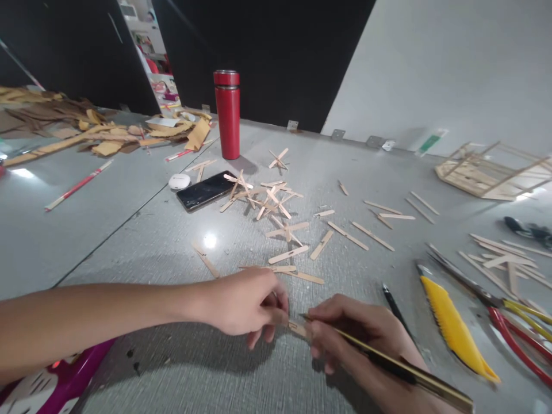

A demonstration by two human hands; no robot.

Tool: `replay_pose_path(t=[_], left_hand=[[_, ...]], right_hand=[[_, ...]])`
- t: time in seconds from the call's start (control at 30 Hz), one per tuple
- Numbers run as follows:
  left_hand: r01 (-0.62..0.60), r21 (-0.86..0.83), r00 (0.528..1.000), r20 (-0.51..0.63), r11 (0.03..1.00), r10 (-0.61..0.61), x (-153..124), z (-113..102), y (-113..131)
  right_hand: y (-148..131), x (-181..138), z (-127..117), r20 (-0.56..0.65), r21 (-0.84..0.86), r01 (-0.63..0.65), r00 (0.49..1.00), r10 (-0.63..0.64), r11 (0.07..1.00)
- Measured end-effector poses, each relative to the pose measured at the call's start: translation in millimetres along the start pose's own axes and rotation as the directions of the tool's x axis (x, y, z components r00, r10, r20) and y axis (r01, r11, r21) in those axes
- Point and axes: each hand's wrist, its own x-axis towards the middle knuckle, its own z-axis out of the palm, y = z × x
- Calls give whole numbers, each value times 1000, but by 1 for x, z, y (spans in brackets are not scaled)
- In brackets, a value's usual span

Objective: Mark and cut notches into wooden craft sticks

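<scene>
My left hand (250,302) is closed, its thumb and fingers pinching one end of a wooden craft stick (297,328). Dark lines or a small cut-out show on the stick. In my right hand (366,339) is a slim gold-and-black pen-like tool (390,359), gripped like a pencil. Its dark tip lies close to the stick; whether they touch I cannot tell. The right fingertips are at the stick's other end. Just beyond my hands lie notched craft sticks (288,254), some crossed through each other in a pile (271,201).
A red flask (227,118), a phone (202,192) and a white case (179,181) stand beyond. On the right are a yellow cutter (452,325), red-and-yellow-handled scissors (495,302), a black pen (397,307) and a wooden frame (487,178). Brown scraps (107,132) lie far left.
</scene>
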Motion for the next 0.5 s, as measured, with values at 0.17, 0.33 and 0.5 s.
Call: replay_pose_path(t=[0.17,0.33,0.5], left_hand=[[-16,-17,1000,15,1000,16,5,1,-3],[-43,-18,999,25,999,43,8,-1,-1],[-80,19,996,44,997,79,9,-2,0]], right_hand=[[10,5,7,59,3,-27,998,27,1000],[13,5,12,-12,-176,43,999,-46,983],[12,4,13,-21,-224,87,995,-94,971]])
